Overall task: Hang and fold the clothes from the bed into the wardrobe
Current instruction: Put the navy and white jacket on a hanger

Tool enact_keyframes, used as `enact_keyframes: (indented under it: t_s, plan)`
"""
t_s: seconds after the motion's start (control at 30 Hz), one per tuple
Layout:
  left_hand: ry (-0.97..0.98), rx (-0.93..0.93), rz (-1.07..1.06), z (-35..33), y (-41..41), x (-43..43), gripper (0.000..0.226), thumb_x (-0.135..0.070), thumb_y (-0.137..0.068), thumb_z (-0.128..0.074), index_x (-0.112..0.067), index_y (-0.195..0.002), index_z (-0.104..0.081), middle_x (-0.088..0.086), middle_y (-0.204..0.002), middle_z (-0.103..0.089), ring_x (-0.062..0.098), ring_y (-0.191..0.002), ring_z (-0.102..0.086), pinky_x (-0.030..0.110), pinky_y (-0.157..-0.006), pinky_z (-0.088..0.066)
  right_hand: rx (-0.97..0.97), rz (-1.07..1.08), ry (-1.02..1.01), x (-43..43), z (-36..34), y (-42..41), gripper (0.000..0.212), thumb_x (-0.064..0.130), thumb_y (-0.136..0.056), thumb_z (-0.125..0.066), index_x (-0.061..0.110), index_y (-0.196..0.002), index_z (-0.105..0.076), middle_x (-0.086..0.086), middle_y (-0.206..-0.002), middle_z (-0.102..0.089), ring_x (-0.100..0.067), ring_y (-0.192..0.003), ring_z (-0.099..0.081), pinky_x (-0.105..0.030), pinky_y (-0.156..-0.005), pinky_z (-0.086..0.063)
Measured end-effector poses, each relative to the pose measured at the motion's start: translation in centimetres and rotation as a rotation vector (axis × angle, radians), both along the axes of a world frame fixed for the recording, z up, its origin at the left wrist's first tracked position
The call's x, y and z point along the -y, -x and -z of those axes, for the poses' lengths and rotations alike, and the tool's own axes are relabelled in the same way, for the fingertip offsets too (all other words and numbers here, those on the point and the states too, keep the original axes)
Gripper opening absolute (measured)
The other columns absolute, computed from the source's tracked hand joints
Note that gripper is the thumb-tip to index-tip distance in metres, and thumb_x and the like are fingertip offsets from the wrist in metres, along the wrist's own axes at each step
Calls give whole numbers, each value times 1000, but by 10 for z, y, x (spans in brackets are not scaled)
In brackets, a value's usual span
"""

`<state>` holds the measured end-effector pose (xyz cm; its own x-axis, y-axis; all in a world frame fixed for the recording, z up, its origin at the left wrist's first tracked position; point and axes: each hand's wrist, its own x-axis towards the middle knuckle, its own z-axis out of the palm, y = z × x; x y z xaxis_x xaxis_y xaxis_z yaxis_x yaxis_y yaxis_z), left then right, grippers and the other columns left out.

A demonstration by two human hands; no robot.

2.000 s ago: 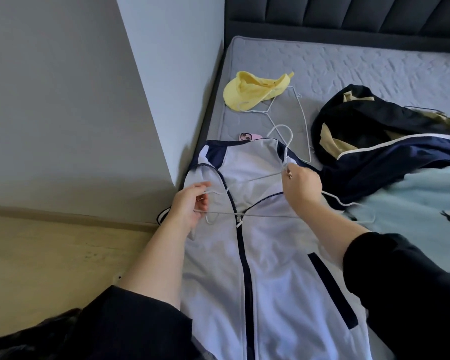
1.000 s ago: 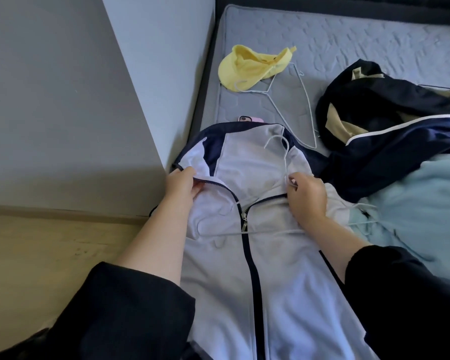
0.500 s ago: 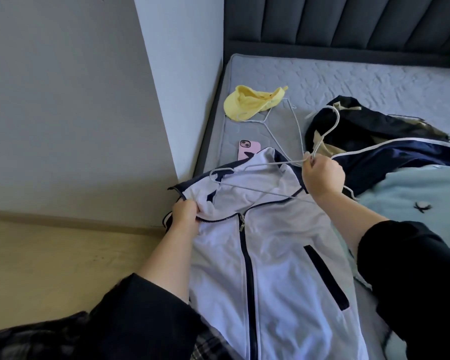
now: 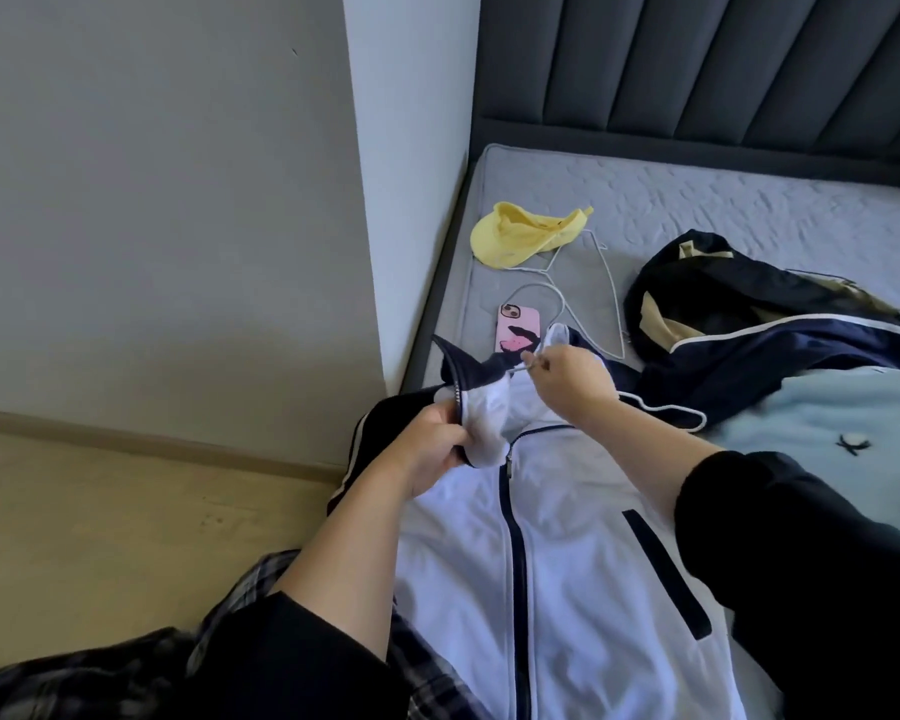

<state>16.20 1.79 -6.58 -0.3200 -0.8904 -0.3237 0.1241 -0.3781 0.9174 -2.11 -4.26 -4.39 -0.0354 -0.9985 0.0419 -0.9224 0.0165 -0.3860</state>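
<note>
Two hands on white jacket, spread front-up at near edge of bed. Left hand grips bunched collar, raised off bed. Right hand, just beside, pinches wire hanger at neckline. Phone and cap lie beyond.

We see soft, even daylight over the bed. It is brightest on the white wall panel left of the bed, while the headboard behind it is dark. Shadows are faint and soft-edged. Straight lines bow toward the frame edges, and the dark sleeves in front of the bed look slightly soft.
</note>
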Motion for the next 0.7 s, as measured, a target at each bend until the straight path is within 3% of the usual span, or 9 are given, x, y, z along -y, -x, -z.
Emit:
enact_keyframes:
  t_s: [0.13,0.2,0.27,0.37,0.47,0.53,0.6,0.67,0.7]
  plan:
    - [12,43,155,-6,-6,-7,43,20,-84,-43,-8,-112,-59,5,-95,-67,18,-88,-65,29,-71,-57,186,12,3,5,3,-17,42,24,-91,-60,14,-53,-44,-13,-68,-61,-27,-68,-52,-32,-60,-41]
    - [-6,126,106,-11,-11,-9,23,3,-90,-51,-6,-107,-63,8,-93,-67,20,-87,-65,28,-70,-58,276,52,70,7,-1,-20,43,18,-87,-62,15,-50,-40,-5,-54,-49,-24,-62,-43,-29,-52,-32]
    - [17,309,-62,-15,-15,-8,12,-17,-90,-57,-8,-90,-64,4,-80,-63,19,-76,-62,20,-55,-52,313,87,157,9,-9,-19,46,16,-85,-63,16,-49,-35,2,-47,-36,-21,-55,-32,-28,-47,-25]
    - [273,661,-480,-15,-22,-5,34,-38,-83,-64,-13,-63,-51,3,-67,-53,24,-63,-50,28,-54,-41,332,80,226,11,-20,-19,34,21,-84,-66,6,-58,-50,-2,-50,-44,-20,-53,-37,-30,-52,-31]
    - [712,996,-745,-16,-26,-1,30,-28,-78,-73,-9,-100,-65,12,-105,-61,32,-97,-56,39,-79,-44,358,39,248,7,-26,-25,32,21,-84,-68,9,-59,-51,-2,-52,-48,-21,-57,-42,-31,-55,-33]
    - [823,1155,-652,-14,-29,4,57,-30,-82,-72,-7,-130,-54,18,-134,-51,36,-124,-46,48,-98,-37,365,-1,252,4,-29,-30,29,19,-83,-68,10,-60,-52,0,-53,-47,-20,-57,-42,-30,-55,-32]
    - [804,1268,-465,-9,-31,9,54,-36,-91,-60,-12,-138,-47,11,-143,-46,32,-136,-35,51,-110,-25,356,-54,267,0,-32,-34,26,18,-83,-68,6,-63,-56,0,-56,-49,-19,-58,-43,-30,-56,-33]
    - [710,1277,-318,-3,-32,11,33,-34,-98,-48,-12,-120,-59,8,-120,-61,29,-118,-50,48,-109,-28,346,-96,281,-3,-34,-37,31,16,-82,-69,14,-57,-51,2,-53,-47,-18,-59,-42,-28,-56,-31]
    - [669,1221,-295,-3,-31,12,27,-30,-98,-46,-9,-104,-62,8,-103,-65,29,-99,-57,44,-98,-38,342,-109,286,-4,-34,-39,38,15,-82,-69,20,-53,-45,6,-51,-45,-18,-61,-41,-26,-57,-29]
